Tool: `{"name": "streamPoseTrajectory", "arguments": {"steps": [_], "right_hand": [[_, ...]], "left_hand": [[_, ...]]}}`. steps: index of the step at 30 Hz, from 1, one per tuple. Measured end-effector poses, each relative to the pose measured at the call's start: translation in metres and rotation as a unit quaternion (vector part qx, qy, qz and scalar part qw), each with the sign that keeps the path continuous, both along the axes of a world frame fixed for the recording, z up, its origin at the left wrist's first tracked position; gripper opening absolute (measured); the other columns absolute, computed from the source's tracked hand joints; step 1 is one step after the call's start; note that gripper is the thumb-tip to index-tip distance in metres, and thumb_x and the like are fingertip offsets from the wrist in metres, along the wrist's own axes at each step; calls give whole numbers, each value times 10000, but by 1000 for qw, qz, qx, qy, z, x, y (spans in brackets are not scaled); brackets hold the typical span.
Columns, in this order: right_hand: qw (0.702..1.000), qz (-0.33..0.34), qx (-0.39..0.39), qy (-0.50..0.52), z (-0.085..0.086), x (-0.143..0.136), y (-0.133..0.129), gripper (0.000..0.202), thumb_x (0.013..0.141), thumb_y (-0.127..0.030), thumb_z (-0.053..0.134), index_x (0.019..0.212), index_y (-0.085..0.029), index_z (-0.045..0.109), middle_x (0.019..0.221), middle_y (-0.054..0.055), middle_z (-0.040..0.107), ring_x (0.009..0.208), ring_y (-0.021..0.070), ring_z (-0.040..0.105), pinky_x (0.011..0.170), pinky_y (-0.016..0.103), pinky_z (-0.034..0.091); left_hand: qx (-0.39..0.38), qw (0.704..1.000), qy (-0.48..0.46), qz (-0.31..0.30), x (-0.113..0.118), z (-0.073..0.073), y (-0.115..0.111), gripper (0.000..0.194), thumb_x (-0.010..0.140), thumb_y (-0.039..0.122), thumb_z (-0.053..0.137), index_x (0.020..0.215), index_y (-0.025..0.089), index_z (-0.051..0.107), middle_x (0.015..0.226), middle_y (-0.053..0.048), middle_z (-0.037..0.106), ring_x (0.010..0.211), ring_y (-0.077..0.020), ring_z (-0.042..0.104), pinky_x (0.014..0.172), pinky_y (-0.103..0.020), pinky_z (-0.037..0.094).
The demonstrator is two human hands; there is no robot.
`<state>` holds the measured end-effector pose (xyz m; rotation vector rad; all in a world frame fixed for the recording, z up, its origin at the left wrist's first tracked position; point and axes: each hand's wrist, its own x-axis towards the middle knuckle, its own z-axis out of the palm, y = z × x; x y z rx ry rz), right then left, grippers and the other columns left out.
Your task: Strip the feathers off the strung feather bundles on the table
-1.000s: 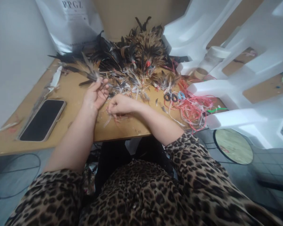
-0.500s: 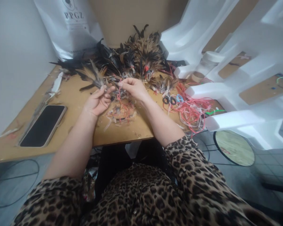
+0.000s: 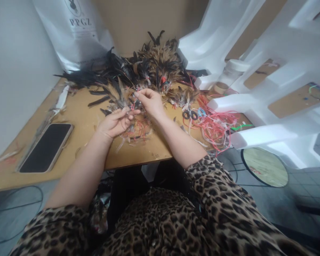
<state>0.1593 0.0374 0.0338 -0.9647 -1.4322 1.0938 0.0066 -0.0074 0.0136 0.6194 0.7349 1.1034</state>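
Note:
My left hand [image 3: 117, 121] pinches a small bunch of brown and grey feathers [image 3: 119, 93] between thumb and fingers, the tips pointing up and away from me. Close beside it, my right hand [image 3: 151, 102] has thumb and forefinger pressed together on what looks like a thin red string [image 3: 132, 105] near the base of the bunch. Blur hides how the string runs there. Behind both hands lies a big heap of black and brown feathers [image 3: 160, 57]. Scraps of red string and feather bits [image 3: 138, 129] lie on the table below my hands.
A phone [image 3: 46, 147] lies at left on the wooden table [image 3: 82, 106]. To the right are black scissor handles [image 3: 190, 114], tangled red string [image 3: 216, 128], a clear jar [image 3: 233, 73] and white foam packaging [image 3: 266, 137]. A white bag [image 3: 77, 39] stands behind; a round stool [image 3: 265, 167] is below right.
My left hand has moved right and slightly towards me with the feathers, nearer my right hand. The right hand keeps its pinch almost in place. The view has shifted slightly.

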Motion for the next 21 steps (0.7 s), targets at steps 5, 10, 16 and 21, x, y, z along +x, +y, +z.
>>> {"name": "streamPoseTrajectory", "arguments": {"steps": [5,10,16,21], "right_hand": [[999,2,-19,34,-3,-2,0,288,725,-440,604,760,-163,532,641,-46,495,567,50,440,512,165,333],[990,49,-80,110,-2,-2,-1,324,718,-490,609,756,-185,504,633,-56,542,466,29,422,431,152,325],[962,128,-144,194,0,0,1,283,721,-405,648,778,-174,493,691,-43,624,473,17,504,435,127,390],[946,180,-205,178,0,2,1,231,709,-308,675,762,-157,509,554,-65,570,445,25,504,439,122,415]], "left_hand": [[7,1000,-2,9,1,0,1,113,805,130,545,718,135,617,738,-63,660,595,-73,618,539,-133,499],[16,1000,-6,23,0,1,2,131,808,139,549,693,128,610,722,-52,652,589,-69,615,533,-135,500],[49,998,8,40,-3,-3,7,127,809,110,534,743,124,641,729,-49,665,600,-69,621,545,-127,502],[67,995,34,61,-1,-2,8,83,777,107,581,733,99,652,711,-72,672,579,-80,624,532,-130,496]]}}
